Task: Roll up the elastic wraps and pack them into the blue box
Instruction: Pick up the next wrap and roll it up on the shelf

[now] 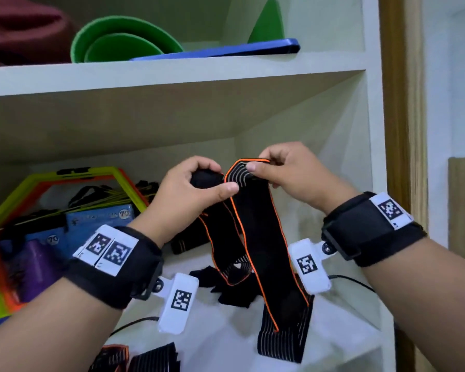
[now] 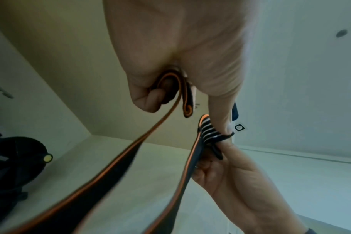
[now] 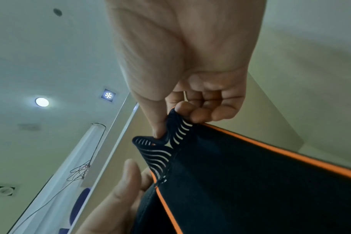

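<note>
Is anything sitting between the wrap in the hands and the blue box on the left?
Yes. The blue box lies inside a yellow-and-orange hexagon frame, with black straps lying across its top. Both hands, left hand and right hand, hold the elastic wrap.

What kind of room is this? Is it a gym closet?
Probably a sports-gear storage shelf: white shelves hold rolled green mats, an orange-green hexagon ring and elastic wraps.

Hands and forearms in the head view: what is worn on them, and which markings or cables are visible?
Bare forearms, no sleeves. Each wrist wears a black strap with white square-code tags, plus a hanging white tagged module. A thin black cable trails away.
</note>
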`<state>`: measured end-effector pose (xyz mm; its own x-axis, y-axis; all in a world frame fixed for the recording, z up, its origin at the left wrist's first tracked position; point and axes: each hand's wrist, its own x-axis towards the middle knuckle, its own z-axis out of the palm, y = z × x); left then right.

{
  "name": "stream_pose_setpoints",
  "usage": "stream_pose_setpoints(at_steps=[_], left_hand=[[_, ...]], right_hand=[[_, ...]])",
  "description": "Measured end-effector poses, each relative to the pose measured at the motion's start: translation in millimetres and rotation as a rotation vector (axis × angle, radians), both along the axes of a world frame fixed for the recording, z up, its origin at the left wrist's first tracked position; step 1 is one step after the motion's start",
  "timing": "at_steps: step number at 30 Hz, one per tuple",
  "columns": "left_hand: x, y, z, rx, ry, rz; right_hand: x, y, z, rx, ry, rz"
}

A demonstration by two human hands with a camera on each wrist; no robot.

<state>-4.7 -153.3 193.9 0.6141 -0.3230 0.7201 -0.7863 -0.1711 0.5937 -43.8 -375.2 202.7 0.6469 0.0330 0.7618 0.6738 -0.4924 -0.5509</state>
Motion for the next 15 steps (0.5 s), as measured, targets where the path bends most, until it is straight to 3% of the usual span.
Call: stream_pose_setpoints(at_steps=[7, 10, 15], left_hand=[[-29, 3, -25, 0.184, 0.117, -0.157], [-36, 6, -40, 0.181, 0.115, -0.151], [-52, 14, -65, 0.062, 0.210, -0.225]], right_hand=[[-40, 31, -34, -0.012, 0.066, 0.000], [-56, 39, -59, 0.093, 0.104, 0.009], [-80, 43, -140, 0.149, 0.411, 0.088]])
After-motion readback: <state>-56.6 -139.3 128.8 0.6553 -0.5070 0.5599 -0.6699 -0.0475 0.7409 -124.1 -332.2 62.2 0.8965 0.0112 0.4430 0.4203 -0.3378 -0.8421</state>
